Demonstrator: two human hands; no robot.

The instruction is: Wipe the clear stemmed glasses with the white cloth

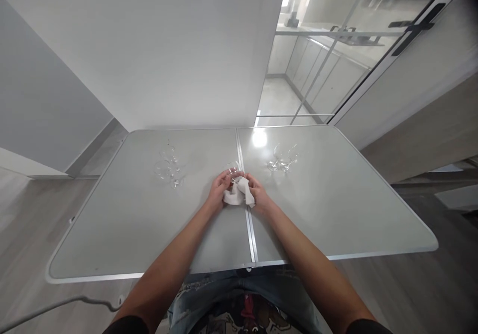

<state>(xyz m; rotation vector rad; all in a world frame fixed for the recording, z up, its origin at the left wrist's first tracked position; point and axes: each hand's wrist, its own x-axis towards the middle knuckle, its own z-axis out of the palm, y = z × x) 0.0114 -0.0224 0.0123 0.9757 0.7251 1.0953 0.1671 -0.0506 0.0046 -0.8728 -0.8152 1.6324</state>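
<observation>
Glass and cloth, held between two hands at table centre

Item: glass point(234, 172), one, clear. Location: just above the table point(317, 209) or resting on it, contact not discernible; beside the seam point(251, 234), between the two hands. Long axis: uncertain, the thing being transparent and partly covered; its visible rim part lies on the far side, beyond the fingers.

Item: left hand point(218, 187). Fingers curled on the left side of the glass, gripping it. The glass lies directly to its right and slightly ahead, touching.

Item: right hand point(258, 193). Fingers closed on the cloth, at the right side of the glass. The glass lies to its left and slightly ahead; whether skin or only fabric meets it cannot be told.

Item: cloth point(244, 187), one, white, crumpled. Bunched at the near side of the glass, between the hands, a loose end hanging toward the person.

Item: left group point(164, 168), clear glassware, count uncertain. Well apart from the hands, to the left; left hand nearer.

Item: right group point(284, 165), clear glassware, count uncertain. Ahead and to the right; right hand nearer.
</observation>
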